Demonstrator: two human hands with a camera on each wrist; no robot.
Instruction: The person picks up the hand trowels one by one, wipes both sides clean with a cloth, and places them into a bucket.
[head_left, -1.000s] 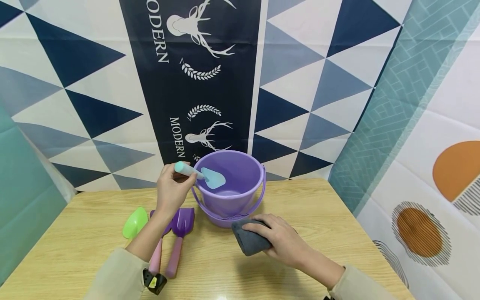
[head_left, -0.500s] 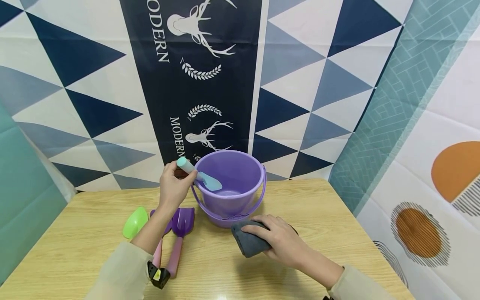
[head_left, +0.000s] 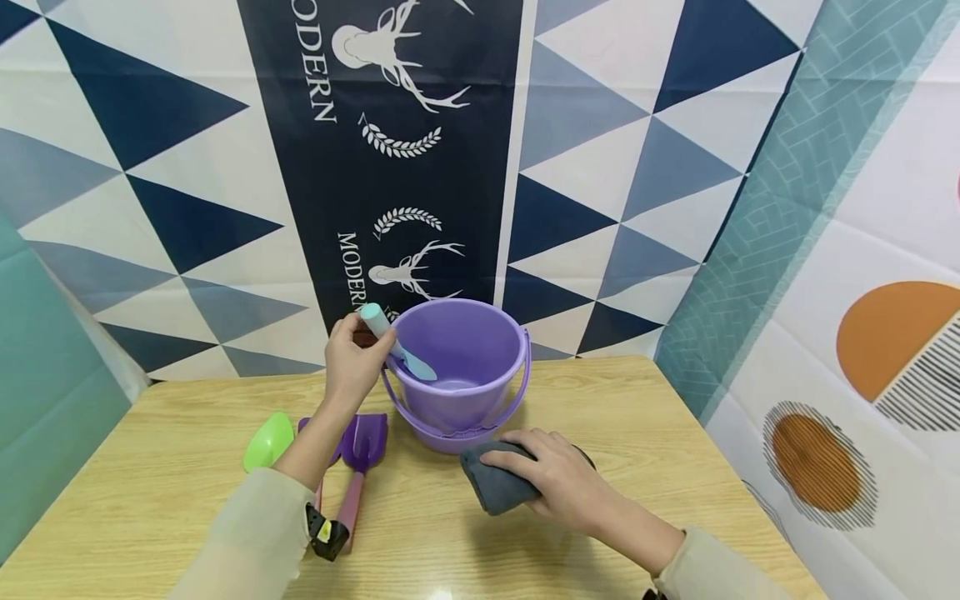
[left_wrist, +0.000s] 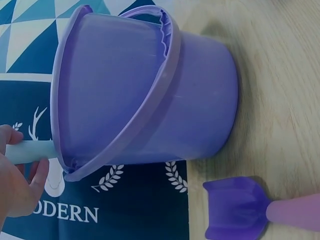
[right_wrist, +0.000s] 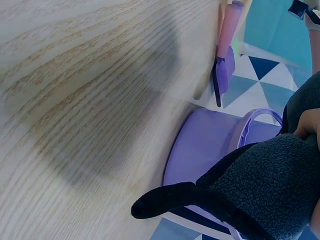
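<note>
My left hand (head_left: 351, 367) pinches the pale blue handle of a small toy trowel (head_left: 414, 364) at the left rim of a purple bucket (head_left: 457, 408). The trowel's blade dips inside the bucket, pointing down to the right. In the left wrist view the thumb and fingers hold the handle (left_wrist: 31, 151) just outside the rim. My right hand (head_left: 562, 479) grips a folded dark grey cloth (head_left: 495, 479) in front of the bucket, above the table. In the right wrist view the fuzzy cloth (right_wrist: 270, 185) hangs in folds and covers part of the bucket.
Left of the bucket lie a purple toy shovel (head_left: 363, 442) with a pink handle, another purple tool partly hidden by the left arm, and a green scoop (head_left: 268, 442). The wooden table (head_left: 420, 542) meets a patterned wall cloth (head_left: 585, 208) behind the bucket.
My left hand has shifted slightly up and right, tilting the trowel steeper so its blade points further down into the bucket. The right hand with the cloth stays almost still.
</note>
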